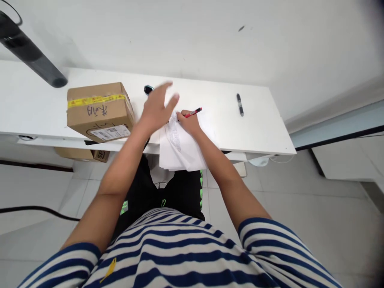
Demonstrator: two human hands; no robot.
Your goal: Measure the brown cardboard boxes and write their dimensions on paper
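Observation:
My right hand (188, 122) is closed round a red pen (193, 113), its tip down on a stack of white papers (180, 150) that hangs over the front edge of the white table (258, 128). My left hand (157, 105) hovers just above the papers' far left corner, fingers stretched out and apart, blurred by motion and holding nothing. A small dark object (148, 89) peeks out behind its fingers.
A cardboard box (100, 111) with yellow tape and a shipping label sits left of the papers. A black pen (239, 104) lies to the right. Another carton (82, 153) is under the table. A dark pole (30, 52) crosses the top left. A black cable (36, 209) runs over the tiled floor.

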